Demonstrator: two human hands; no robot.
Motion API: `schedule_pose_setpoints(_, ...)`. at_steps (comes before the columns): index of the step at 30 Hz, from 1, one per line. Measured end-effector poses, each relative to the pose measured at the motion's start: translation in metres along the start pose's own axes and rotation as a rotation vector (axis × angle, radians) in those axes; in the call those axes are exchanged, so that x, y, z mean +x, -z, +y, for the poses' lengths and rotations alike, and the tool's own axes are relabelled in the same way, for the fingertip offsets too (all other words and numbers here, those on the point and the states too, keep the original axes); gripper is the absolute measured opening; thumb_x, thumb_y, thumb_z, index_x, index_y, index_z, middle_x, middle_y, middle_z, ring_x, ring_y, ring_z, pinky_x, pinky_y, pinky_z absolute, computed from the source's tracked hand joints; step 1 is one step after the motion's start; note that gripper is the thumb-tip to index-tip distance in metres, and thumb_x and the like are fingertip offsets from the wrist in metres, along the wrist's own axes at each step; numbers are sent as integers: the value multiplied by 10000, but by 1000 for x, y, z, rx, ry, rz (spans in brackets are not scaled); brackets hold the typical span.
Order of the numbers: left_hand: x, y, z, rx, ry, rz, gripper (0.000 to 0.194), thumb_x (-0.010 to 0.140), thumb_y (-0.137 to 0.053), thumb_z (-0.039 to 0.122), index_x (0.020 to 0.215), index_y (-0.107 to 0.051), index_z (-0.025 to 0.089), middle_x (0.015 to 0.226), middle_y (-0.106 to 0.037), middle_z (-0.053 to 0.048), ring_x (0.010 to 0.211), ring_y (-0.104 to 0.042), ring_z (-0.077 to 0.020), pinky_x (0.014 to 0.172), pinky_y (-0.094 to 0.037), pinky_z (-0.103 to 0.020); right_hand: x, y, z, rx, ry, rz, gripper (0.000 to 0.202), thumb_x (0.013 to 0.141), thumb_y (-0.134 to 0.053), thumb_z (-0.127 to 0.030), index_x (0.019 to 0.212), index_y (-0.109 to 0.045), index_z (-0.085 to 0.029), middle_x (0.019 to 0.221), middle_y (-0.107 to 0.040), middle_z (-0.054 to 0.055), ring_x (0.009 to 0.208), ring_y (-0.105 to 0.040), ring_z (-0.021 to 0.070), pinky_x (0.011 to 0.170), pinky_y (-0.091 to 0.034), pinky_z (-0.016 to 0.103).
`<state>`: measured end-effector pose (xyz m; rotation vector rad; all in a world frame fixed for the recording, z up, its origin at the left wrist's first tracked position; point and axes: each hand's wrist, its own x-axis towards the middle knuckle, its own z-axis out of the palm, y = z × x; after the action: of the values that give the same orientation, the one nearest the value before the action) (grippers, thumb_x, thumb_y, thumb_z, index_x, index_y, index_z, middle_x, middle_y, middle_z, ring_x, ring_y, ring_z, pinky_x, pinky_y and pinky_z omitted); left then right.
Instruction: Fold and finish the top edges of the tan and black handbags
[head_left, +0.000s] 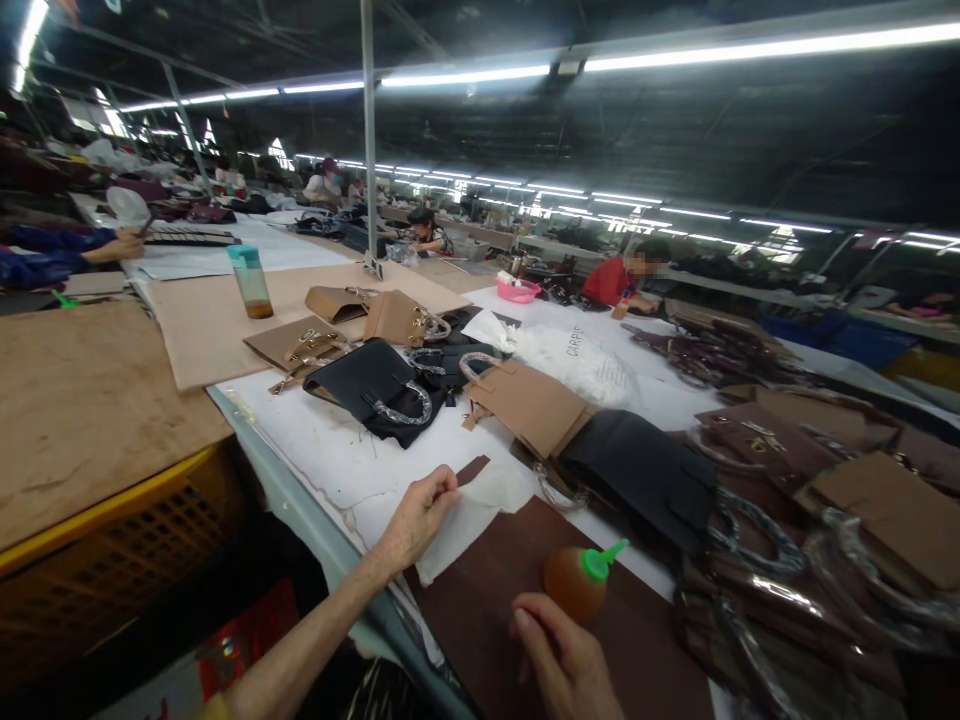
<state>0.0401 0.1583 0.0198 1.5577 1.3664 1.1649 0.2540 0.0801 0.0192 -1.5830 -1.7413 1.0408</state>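
Note:
My left hand (425,515) is closed on the edge of a thin white cloth (472,520), which may be a paper wipe. The cloth drapes partly over a dark brown sheet (502,610) at the table's near edge. Low in the view, my right hand (562,655) hovers at the same sheet with its fingers curled together. Whatever it may pinch is hidden. Just beyond it lies a squeeze bottle (574,583) of amber liquid with a green nozzle; I see no grip on it.
Black handbags (375,390) and tan handbags (529,400) lie across the white table, with brown ones (765,440) heaped at right. A teal-lidded bottle (251,282) stands at left, above a yellow crate (150,520). A person in red (611,280) sits across; another person's hand (127,245) shows at left.

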Motion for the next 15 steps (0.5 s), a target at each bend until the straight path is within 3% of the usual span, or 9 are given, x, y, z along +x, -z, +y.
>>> schedule_pose_setpoints(2, 1, 10, 4, -89, -8, -131, 153, 815, -453, 289, 717, -424, 175, 586, -349, 59, 542, -317, -82, 496, -257, -190, 4, 9, -11, 116, 6, 62, 382, 800, -445, -532, 891, -633, -212, 562, -569, -15, 531, -544, 142, 560, -424, 220)
schedule_pose_setpoints(4, -2, 21, 7, -170, 8, -245, 186, 822, -476, 330, 736, -437, 170, 602, -366, 55, 544, -322, -78, 497, -253, -189, 6, 16, -22, 178, 34, 210, 346, 799, -474, -496, 906, -626, -204, 573, -543, -21, 508, -504, 128, 538, -408, 218)
schedule_pose_setpoints(7, -12, 34, 11, -216, 55, -301, 225, 826, -492, 382, 762, -453, 169, 631, -417, 45, 557, -364, -81, 506, -274, -188, 9, 25, -40, 165, 150, 290, 264, 809, -488, -430, 858, -626, -210, 725, -571, 8, 627, -522, 137, 593, -408, 224)
schedule_pose_setpoints(10, -26, 39, 19, -144, 40, -315, 244, 843, -472, 395, 756, -472, 167, 694, -500, 16, 619, -434, -101, 559, -332, -195, 16, 29, -55, 80, 204, 195, 224, 838, -449, -344, 829, -630, -211, 783, -562, 14, 750, -519, 148, 673, -393, 231)
schedule_pose_setpoints(15, -52, 33, 33, 119, -110, -363, 273, 901, -369, 358, 766, -506, 165, 723, -538, -1, 660, -466, -107, 615, -346, -192, 18, 17, -54, -107, 150, -109, 212, 812, -502, -309, 732, -662, -195, 682, -551, -6, 679, -531, 125, 602, -385, 215)
